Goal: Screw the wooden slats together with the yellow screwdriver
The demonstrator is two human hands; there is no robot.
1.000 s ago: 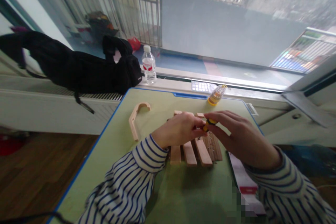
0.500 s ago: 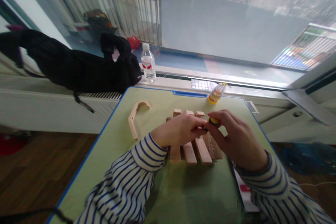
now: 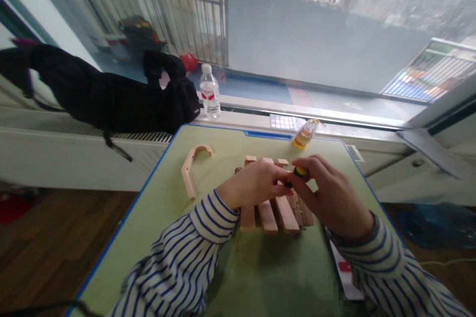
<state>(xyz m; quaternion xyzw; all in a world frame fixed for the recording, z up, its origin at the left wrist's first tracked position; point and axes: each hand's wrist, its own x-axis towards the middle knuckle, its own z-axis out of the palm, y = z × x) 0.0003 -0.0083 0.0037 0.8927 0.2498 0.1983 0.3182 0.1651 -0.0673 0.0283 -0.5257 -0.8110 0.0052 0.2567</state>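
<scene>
A wooden slatted panel (image 3: 273, 210) of several parallel slats lies on the green table (image 3: 208, 257). My left hand (image 3: 253, 183) rests on top of it, fingers curled and pinched toward a small tool. My right hand (image 3: 329, 198) is closed around a small yellow and black screwdriver (image 3: 297, 173), held upright over the slats, its tip hidden between my fingers. Both sleeves are white with blue stripes.
A curved wooden piece (image 3: 191, 168) lies to the left on the table. A small bottle of amber liquid (image 3: 304, 134) stands at the far edge. A water bottle (image 3: 209, 92) and a black bag (image 3: 111, 94) sit on the sill. A paper sheet (image 3: 344, 267) lies at the right.
My right hand has drawn slightly closer to me and lower, turning around the screwdriver. My left hand stays on the slats. The view has shifted a little.
</scene>
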